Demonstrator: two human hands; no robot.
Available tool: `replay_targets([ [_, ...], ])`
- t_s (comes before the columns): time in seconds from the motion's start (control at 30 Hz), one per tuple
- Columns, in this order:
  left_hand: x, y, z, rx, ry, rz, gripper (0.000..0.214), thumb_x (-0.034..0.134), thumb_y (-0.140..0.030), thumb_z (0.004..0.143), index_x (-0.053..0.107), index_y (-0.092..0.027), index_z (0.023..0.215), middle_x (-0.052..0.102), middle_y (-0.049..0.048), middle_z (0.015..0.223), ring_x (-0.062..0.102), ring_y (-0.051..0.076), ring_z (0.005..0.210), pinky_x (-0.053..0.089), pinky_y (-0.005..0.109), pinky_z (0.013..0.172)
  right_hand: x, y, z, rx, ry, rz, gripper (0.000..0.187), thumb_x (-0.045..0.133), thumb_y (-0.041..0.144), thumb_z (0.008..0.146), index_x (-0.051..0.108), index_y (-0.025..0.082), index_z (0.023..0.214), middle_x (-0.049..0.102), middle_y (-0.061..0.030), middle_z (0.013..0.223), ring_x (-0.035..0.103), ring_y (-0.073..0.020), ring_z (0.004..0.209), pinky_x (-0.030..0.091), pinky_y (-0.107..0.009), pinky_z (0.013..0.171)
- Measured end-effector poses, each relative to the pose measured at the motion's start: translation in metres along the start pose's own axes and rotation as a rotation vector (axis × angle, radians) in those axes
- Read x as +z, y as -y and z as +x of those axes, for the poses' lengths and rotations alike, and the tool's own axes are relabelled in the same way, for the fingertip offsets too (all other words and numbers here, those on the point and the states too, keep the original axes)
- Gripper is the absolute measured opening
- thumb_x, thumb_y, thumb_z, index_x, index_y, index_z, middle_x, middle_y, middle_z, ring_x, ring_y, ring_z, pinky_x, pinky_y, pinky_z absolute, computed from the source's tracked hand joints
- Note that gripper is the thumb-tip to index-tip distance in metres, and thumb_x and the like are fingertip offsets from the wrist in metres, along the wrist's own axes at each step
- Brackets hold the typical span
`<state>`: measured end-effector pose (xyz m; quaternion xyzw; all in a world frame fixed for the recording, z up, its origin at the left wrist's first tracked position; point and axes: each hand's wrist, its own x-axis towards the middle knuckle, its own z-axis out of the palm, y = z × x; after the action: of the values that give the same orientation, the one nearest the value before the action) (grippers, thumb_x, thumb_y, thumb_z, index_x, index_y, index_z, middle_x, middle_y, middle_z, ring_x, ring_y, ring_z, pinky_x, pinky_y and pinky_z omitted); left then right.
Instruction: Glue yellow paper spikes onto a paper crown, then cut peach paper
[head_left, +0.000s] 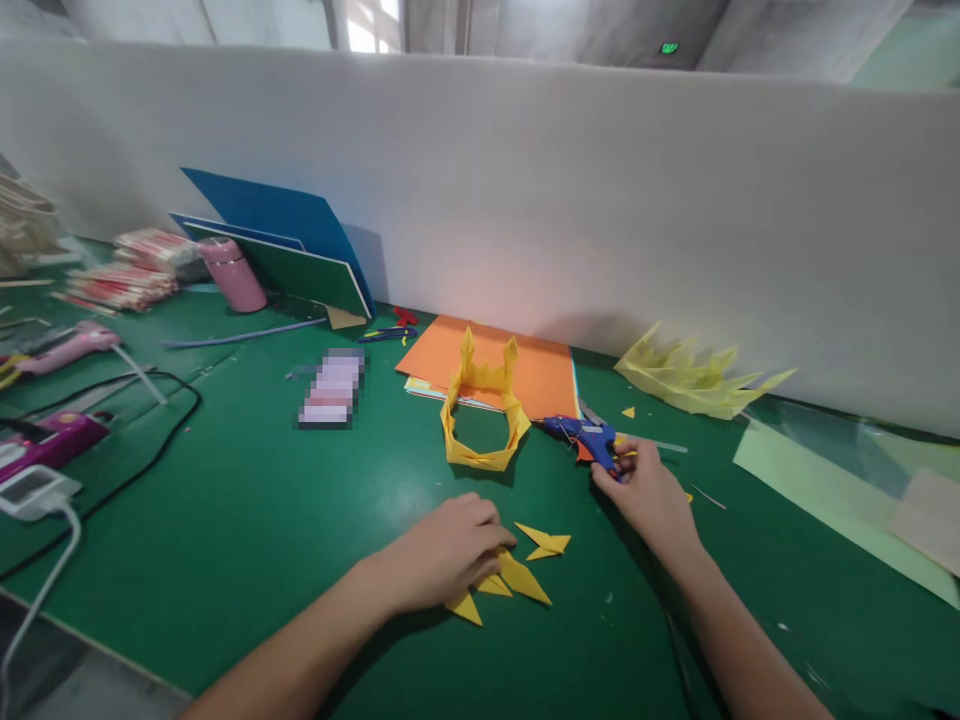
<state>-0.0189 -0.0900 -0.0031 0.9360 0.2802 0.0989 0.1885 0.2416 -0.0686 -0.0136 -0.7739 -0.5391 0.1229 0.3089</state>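
My left hand (459,545) is low over several folded yellow paper pieces (525,578), its fingers curled down onto one of them; the fingertips are partly hidden. Just past those fingers lies another folded piece (551,543). My right hand (651,490) is closed around the handle of a blue glue gun (589,436), which rests on its side with its nozzle pointing left. Close to the nozzle tip stands a yellow folded-paper crown (486,461), a ring with raised points at its back.
Orange paper sheets (536,365) lie behind the crown. At right are a pale yellow paper crown (686,378) and light green paper (832,505). Leftward are a blurred-out phone-like object (331,388), a pink bottle (232,275), a purple power strip (56,442) and cables. A white partition (480,180) closes the back.
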Motion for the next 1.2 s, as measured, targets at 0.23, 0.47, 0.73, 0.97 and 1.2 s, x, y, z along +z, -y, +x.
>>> replay_targets([
  [0.23,-0.002,-0.001,0.001,-0.053,-0.042,-0.152,0.009,0.054,-0.013,0.082,0.062,-0.016,0.085,0.059,0.0059,0.087,0.054,0.019,0.084,0.044,0.029,0.074,0.004,-0.003,0.003,0.099,-0.088,0.531,0.042,0.063,0.044,0.055,0.038,0.024,0.082,0.053,0.0033,0.066,0.054,-0.0155,0.052,0.044,-0.029,0.052],
  [0.47,-0.008,0.001,0.004,-0.342,-0.272,-0.664,0.005,0.056,-0.021,0.078,0.059,-0.018,0.076,0.06,0.0006,0.075,0.055,0.014,0.069,0.043,0.026,0.064,0.006,0.008,-0.002,0.137,0.236,0.926,0.031,0.065,0.04,0.058,0.048,0.021,0.077,0.051,0.0045,0.056,0.049,-0.0117,0.049,0.041,-0.025,0.047],
  [0.73,-0.023,0.007,0.001,-0.557,-0.577,-1.23,0.039,0.077,-0.04,0.059,0.061,-0.018,0.088,0.069,0.0026,0.073,0.067,0.019,0.074,0.049,0.03,0.069,0.008,0.022,-0.021,0.021,0.612,0.986,0.032,0.061,0.045,0.066,0.041,0.023,0.078,0.055,0.0058,0.053,0.041,-0.0084,0.034,0.026,-0.02,0.034],
  [0.97,-0.03,0.009,0.0,-0.573,-0.812,-1.156,0.035,0.076,-0.043,0.06,0.06,-0.017,0.076,0.066,0.0003,0.069,0.059,0.012,0.058,0.05,0.027,0.06,0.013,0.02,-0.027,-0.127,0.719,0.892,0.043,0.062,0.06,0.066,0.048,0.02,0.073,0.044,0.007,0.041,0.034,-0.0083,0.036,0.027,-0.023,0.041],
  [1.2,-0.03,0.011,0.002,-0.66,-0.829,-1.18,0.047,0.073,-0.057,0.058,0.066,-0.016,0.08,0.067,0.0027,0.068,0.062,0.015,0.059,0.053,0.031,0.065,0.011,0.028,-0.031,-0.138,0.652,0.777,0.04,0.061,0.057,0.068,0.051,0.019,0.069,0.044,0.0058,0.043,0.038,-0.0093,0.04,0.033,-0.024,0.045],
])
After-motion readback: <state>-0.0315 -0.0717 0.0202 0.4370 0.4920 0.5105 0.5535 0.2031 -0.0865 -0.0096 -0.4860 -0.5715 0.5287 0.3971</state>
